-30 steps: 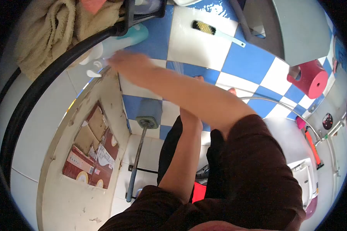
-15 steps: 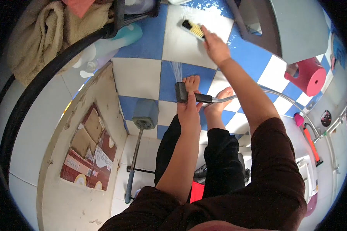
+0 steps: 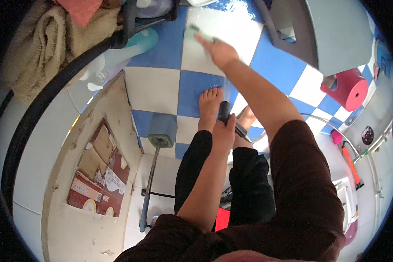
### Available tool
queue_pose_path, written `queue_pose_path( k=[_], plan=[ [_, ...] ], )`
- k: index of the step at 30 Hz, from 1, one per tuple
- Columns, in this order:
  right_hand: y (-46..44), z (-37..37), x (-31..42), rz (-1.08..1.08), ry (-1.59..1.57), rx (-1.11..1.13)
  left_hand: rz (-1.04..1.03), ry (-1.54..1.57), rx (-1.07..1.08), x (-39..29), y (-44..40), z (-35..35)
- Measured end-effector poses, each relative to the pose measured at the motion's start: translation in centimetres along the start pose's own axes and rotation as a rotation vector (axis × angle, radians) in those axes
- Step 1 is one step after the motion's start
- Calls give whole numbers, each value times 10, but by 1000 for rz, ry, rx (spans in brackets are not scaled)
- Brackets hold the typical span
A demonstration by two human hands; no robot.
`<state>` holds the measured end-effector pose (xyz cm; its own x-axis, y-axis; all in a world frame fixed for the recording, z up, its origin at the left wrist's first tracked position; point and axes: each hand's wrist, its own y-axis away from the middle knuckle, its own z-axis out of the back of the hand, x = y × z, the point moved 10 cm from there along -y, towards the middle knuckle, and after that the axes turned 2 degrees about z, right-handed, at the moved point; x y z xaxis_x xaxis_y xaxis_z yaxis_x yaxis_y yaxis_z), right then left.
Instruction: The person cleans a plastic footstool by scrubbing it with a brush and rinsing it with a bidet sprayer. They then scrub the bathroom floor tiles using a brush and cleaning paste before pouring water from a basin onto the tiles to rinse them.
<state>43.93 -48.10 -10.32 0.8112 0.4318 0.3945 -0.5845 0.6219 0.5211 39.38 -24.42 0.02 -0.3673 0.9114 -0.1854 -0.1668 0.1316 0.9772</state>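
One brush, blurred by motion, is at 12 o'clock over a white tile; since the last view it has shifted toward 11 o'clock, and its pale green back now shows where its bristles did. The right hand is mostly closed on it, a finger stretched along it (the blur hides the exact grip). The left hand has turned too: it is wrapped round the grip of a dark shower head near the middle of the view, fingers nearly closed, and the head has swung from lying across to pointing roughly at 12. A faint streak of water seems to leave it that way, past the left foot, whose toes are now fully in sight; the right foot is partly behind the shower head's grip. White specks that dotted the blue tile at 1 o'clock have mostly gone, so that patch looks rinsed, while a bright wet patch lies further up, between 12 and 1. Around the hands, a turquoise bottle sits at 11, a towel at 10, a mop at 9 and a pink stool between 2 and 3.
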Motion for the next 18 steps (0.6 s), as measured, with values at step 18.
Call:
queue_pose_path(
  k=[18],
  plan=[
    [-23,-6,-10,16,-135,63,-123,-19,-39,-25,26,-29]
  ],
)
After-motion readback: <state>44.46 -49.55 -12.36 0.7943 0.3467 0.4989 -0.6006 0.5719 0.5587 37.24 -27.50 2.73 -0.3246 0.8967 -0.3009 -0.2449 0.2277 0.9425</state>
